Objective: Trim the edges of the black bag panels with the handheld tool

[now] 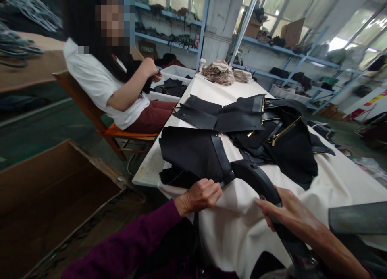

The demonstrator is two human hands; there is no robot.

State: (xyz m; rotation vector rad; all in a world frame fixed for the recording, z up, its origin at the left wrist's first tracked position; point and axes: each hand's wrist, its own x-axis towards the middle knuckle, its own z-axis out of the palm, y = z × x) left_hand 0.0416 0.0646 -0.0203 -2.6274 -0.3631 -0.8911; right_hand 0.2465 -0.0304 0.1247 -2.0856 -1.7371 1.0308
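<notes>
My left hand (202, 195) is closed, its fingers pinched on the near edge of a flat black fabric panel (193, 154). A smooth leather-like strip runs along the panel's right side. My right hand (286, 210) wraps round a black curved tool (256, 178), whose exact kind I cannot make out. The tool's far end points at the panel's right corner, and its lower part runs down towards my lap. Beyond lie more black pieces (236, 113) with gold zips and a larger black bag part (294, 146). A white cloth (238, 222) hangs over the table's near edge.
At the left of the table (148, 168) a person in a white shirt (104, 83) sits on a wooden chair (116, 140). A cardboard box (60, 194) stands on the floor at left. Stacked beige pieces (219, 72) lie at the far end; blue shelves (287, 49) line the wall.
</notes>
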